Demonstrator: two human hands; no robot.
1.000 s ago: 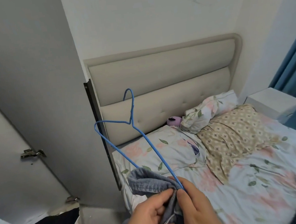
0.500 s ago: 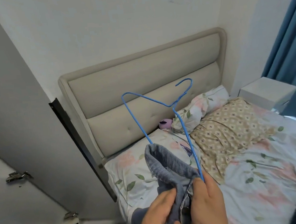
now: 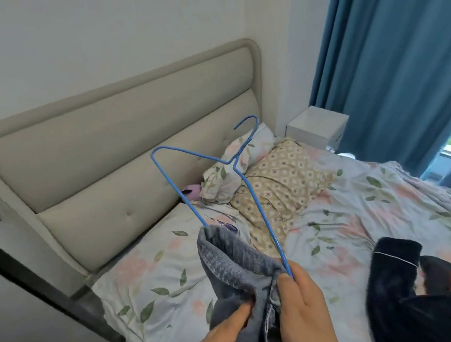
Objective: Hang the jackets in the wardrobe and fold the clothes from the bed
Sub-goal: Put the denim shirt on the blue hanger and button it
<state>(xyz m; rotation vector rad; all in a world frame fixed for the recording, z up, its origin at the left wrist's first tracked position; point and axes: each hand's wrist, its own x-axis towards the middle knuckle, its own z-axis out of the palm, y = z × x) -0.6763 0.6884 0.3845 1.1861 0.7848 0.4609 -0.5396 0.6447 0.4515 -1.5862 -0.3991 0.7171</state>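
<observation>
Two hands work at the bottom edge of the view, over the near side of the bed (image 3: 367, 209). The left hand (image 3: 223, 340) grips a fold of a grey-blue denim jacket (image 3: 230, 259), its thumb and fingers curled into the cloth. The right hand (image 3: 303, 312) pinches the lower end of one arm of a blue wire hanger (image 3: 232, 163) between thumb and fingers, with the jacket's edge pressed against that thumb.

The hanger rises from the hands toward the headboard (image 3: 129, 143), tilted, its hook pointing up and to the right. Its other arm runs down into the jacket's bunched opening and disappears inside the cloth. The rest of the jacket hangs down between the hands, out of view below.

A dark garment (image 3: 408, 304) with thin white piping and a red patch lies crumpled on the floral sheet, just right of the right hand.

At the head of the bed, a floral pillow (image 3: 228, 176) leans on a yellow patterned pillow (image 3: 280, 181), and a small purple object (image 3: 192, 189) sits beside them against the headboard. A white nightstand (image 3: 316, 127) stands in the corner, next to a blue curtain (image 3: 389, 48).
</observation>
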